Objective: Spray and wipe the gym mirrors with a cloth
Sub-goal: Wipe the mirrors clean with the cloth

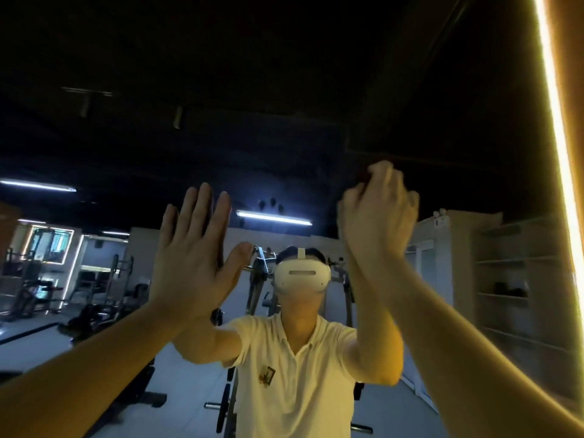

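- The mirror (284, 90) fills the view ahead, with a lit strip (556, 153) down its right edge.
- The right hand (376, 216) is raised to the glass with curled fingers (cloth too dark to confirm).
- The left hand (192, 245) is flat, fingers straight and together; keep it off the glass, since a palm likely smears.
- Overlap the passes.

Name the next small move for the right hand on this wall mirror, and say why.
Probably sweep the right hand, curled round what looks like a dark cloth, sideways across the big wall mirror: it sits high on the glass while the flat, open left hand braces.
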Motion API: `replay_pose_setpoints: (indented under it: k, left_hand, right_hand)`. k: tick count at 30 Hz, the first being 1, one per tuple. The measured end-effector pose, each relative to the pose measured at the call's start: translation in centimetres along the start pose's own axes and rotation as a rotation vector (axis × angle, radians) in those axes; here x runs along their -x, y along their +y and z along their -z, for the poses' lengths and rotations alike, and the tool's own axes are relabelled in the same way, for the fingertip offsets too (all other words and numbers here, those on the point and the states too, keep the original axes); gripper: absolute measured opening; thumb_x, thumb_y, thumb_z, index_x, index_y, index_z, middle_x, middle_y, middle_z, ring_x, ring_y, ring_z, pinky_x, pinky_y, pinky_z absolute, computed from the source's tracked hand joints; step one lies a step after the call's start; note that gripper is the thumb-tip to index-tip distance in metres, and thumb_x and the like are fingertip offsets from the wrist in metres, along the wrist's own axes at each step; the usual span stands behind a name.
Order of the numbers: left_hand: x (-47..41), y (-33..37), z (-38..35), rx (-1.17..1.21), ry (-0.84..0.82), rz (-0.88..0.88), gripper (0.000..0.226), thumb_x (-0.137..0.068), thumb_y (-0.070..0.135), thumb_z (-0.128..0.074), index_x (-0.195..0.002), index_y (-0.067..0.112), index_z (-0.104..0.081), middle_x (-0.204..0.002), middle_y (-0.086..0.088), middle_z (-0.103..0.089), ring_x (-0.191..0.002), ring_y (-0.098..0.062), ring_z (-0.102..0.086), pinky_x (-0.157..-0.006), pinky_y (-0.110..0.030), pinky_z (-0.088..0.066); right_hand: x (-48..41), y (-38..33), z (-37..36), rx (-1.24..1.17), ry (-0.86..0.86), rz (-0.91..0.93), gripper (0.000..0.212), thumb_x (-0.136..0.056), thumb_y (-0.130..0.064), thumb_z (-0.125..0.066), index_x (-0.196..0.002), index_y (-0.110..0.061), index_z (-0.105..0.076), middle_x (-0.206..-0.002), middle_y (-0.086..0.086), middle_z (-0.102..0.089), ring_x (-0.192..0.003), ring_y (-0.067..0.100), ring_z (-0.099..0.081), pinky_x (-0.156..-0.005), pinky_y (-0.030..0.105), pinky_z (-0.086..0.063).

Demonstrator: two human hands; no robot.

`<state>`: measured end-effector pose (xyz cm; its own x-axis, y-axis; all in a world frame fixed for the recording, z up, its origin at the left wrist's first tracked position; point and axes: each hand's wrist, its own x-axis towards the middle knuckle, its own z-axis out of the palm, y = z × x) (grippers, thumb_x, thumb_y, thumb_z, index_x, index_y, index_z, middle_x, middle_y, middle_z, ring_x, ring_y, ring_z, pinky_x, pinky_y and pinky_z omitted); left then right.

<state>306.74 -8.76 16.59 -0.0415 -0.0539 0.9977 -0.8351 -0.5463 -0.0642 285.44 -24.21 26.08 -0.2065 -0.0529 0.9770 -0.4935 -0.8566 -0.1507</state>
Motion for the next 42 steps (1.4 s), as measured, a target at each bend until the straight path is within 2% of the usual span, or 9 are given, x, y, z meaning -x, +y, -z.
replay_pose_setpoints:
  k: [9, 14, 18, 21, 26, 31, 34, 38, 42]
  left_hand:
    - [0.5, -0.9, 0.4, -0.001, -0.06, -0.035, 0.082, -0.105, 0.066, -0.02, -0.168, 0.015, -0.011, -0.176, -0.01, -0.002, -0.163, -0.025, 0.002, -0.131, -0.053, -0.005]
    - [0.8, -1.9, 0.8, 0.002, -0.085, -0.116, 0.083, -0.105, 0.065, -0.022, -0.168, 0.014, -0.007, -0.176, -0.011, 0.001, -0.163, -0.028, 0.002, -0.13, -0.055, -0.007]
    - [0.4, -3.5, 1.3, 0.045, -0.121, -0.234, 0.083, -0.105, 0.068, -0.02, -0.168, 0.015, -0.008, -0.176, -0.011, 0.001, -0.163, -0.03, 0.001, -0.13, -0.055, -0.008]
    - [0.0, -7.1, 2.4, 0.021, -0.083, -0.333, 0.075, -0.108, 0.06, -0.022, -0.168, 0.016, -0.017, -0.176, -0.01, -0.006, -0.163, -0.028, -0.004, -0.13, -0.055, -0.007]
    - [0.5, -11.0, 2.1, 0.068, -0.053, -0.155, 0.074, -0.108, 0.052, -0.028, -0.167, 0.009, -0.015, -0.175, -0.014, -0.007, -0.163, -0.029, -0.003, -0.129, -0.056, -0.007]
    - [0.7, -11.0, 1.3, 0.098, -0.06, -0.17, 0.074, -0.108, 0.053, -0.022, -0.165, 0.006, -0.019, -0.174, -0.017, -0.007, -0.162, -0.032, -0.004, -0.128, -0.061, -0.014]
    - [0.8, -11.1, 1.3, 0.113, -0.071, -0.17, 0.074, -0.108, 0.053, -0.02, -0.165, 0.006, -0.019, -0.174, -0.018, -0.007, -0.162, -0.033, -0.004, -0.127, -0.062, -0.015]
    - [0.7, -11.1, 1.4, 0.063, -0.096, -0.163, 0.076, -0.108, 0.055, -0.02, -0.166, 0.006, -0.015, -0.174, -0.018, -0.004, -0.162, -0.034, -0.002, -0.127, -0.064, -0.016]
    - [0.9, -10.8, 1.4, 0.037, -0.09, -0.159, 0.077, -0.108, 0.055, -0.021, -0.166, 0.006, -0.011, -0.174, -0.018, -0.002, -0.162, -0.034, 0.0, -0.128, -0.061, -0.011]
  right_hand:
    - [5.8, -4.2, -0.9, -0.034, -0.136, 0.714, 0.029, -0.088, -0.035, -0.067, -0.111, -0.018, -0.059, -0.096, 0.004, -0.063, -0.081, 0.019, -0.063, -0.076, 0.037, -0.052]
    - [-0.1, 4.4, 2.4, 0.05, -0.055, 0.188, 0.04, -0.104, -0.027, -0.053, -0.142, -0.015, -0.048, -0.115, 0.016, -0.06, -0.094, 0.031, -0.06, -0.089, 0.045, -0.045]
    - [-0.1, 0.4, 0.8, 0.162, -0.012, -0.061, 0.047, -0.107, -0.032, -0.036, -0.149, -0.011, -0.044, -0.121, 0.021, -0.053, -0.096, 0.036, -0.058, -0.086, 0.044, -0.044]
    - [2.1, -8.3, -1.7, 0.142, -0.031, -0.029, 0.051, -0.106, -0.034, -0.036, -0.149, -0.009, -0.045, -0.123, 0.018, -0.053, -0.098, 0.032, -0.056, -0.088, 0.044, -0.046]
    - [6.8, -20.2, -6.0, 0.233, -0.169, 0.26, 0.059, -0.1, -0.038, -0.045, -0.15, -0.009, -0.042, -0.125, 0.012, -0.055, -0.102, 0.024, -0.054, -0.088, 0.04, -0.045]
    - [6.4, -17.6, -3.8, 0.209, -0.227, 0.484, 0.051, -0.099, -0.033, -0.052, -0.146, -0.013, -0.051, -0.109, 0.01, -0.061, -0.088, 0.024, -0.061, -0.079, 0.039, -0.051]
    - [4.5, -11.5, -1.3, 0.152, -0.289, 0.225, 0.036, -0.104, -0.03, -0.051, -0.14, -0.028, -0.048, -0.111, 0.005, -0.061, -0.096, 0.031, -0.062, -0.077, 0.041, -0.051]
    - [5.0, -3.9, 0.9, 0.235, -0.068, -0.098, 0.053, -0.107, -0.034, -0.029, -0.151, -0.01, -0.043, -0.12, 0.024, -0.059, -0.101, 0.041, -0.062, -0.088, 0.051, -0.05]
    - [7.9, -6.4, -1.3, 0.227, -0.04, -0.212, 0.059, -0.104, -0.037, -0.031, -0.157, -0.012, -0.032, -0.137, 0.023, -0.049, -0.118, 0.038, -0.055, -0.097, 0.05, -0.048]
